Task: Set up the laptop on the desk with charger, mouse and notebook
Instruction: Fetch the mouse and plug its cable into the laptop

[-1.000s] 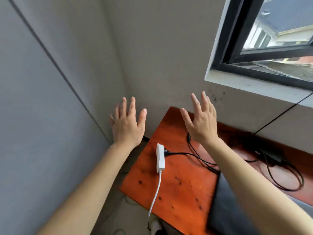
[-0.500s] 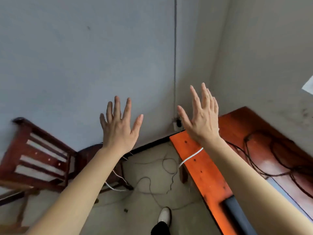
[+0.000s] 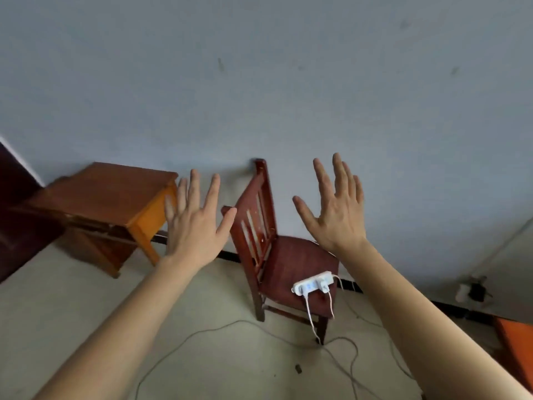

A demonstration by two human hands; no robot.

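My left hand (image 3: 193, 223) and my right hand (image 3: 336, 212) are both raised in front of me, palms away, fingers spread, holding nothing. Only a corner of the orange desk (image 3: 516, 345) shows at the lower right edge. The laptop, charger, mouse and notebook are out of view. Behind my hands stands a dark red wooden chair (image 3: 277, 255) with a white power strip (image 3: 313, 282) lying on its seat, white cables hanging from it.
A small brown wooden table (image 3: 101, 194) stands at the left against the pale blue wall. Thin cables (image 3: 340, 359) trail over the light floor below the chair. A wall socket with a plug (image 3: 473, 291) sits low at the right. A dark door edge (image 3: 14, 215) is at far left.
The view has swung left, away from the desk and window, past the room's corner to the chair and small table. Both hands stay raised and spread, empty.
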